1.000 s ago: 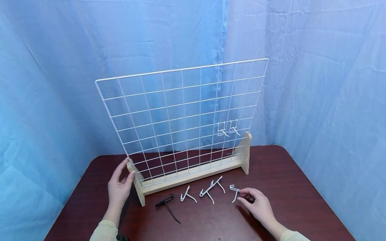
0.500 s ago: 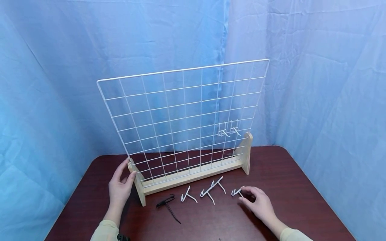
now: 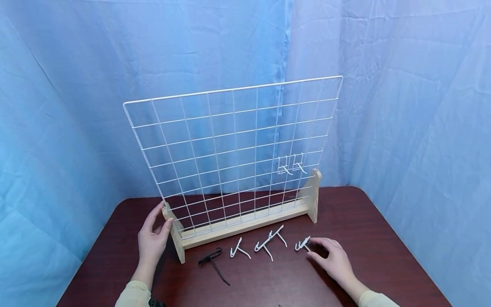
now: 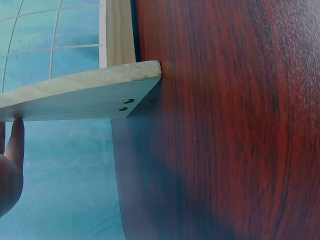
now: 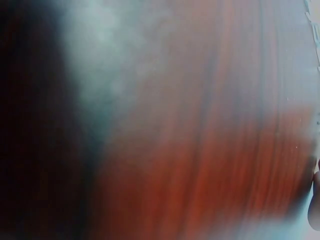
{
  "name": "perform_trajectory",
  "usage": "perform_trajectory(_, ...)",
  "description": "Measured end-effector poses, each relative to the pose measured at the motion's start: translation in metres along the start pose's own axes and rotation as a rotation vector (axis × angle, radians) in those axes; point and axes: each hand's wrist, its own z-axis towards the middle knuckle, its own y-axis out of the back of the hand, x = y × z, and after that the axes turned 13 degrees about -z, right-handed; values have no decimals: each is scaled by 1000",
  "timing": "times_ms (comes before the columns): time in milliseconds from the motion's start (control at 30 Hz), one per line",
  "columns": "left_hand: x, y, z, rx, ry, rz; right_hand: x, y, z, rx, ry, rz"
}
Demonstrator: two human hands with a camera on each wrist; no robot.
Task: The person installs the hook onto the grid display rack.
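A white wire grid panel (image 3: 235, 140) stands upright in a pale wooden base (image 3: 245, 224). My left hand (image 3: 152, 238) grips the base's left end piece (image 3: 175, 234), thumb in front and fingers on the outer side. In the left wrist view, a finger (image 4: 17, 140) touches that wooden end piece (image 4: 100, 90). My right hand (image 3: 334, 258) pinches a white wire hook (image 3: 302, 244) between thumb and index finger, low over the table. Two white hooks (image 3: 285, 166) hang side by side on the grid's lower right. The right wrist view is mostly blurred tabletop.
In front of the base lie a black hook (image 3: 212, 258) and several white hooks (image 3: 240, 248), roughly in a row on the dark red table (image 3: 368, 238). Blue curtains (image 3: 414, 128) enclose the back and sides.
The hook at my right hand has been turned, its prong now pointing down to the right like those beside it. My left hand keeps its hold on the base.
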Motion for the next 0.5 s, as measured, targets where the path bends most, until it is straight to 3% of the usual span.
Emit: perform_trajectory(500, 1, 1, 0, 2, 10, -12, -3, -3, -6, -15, 41, -72)
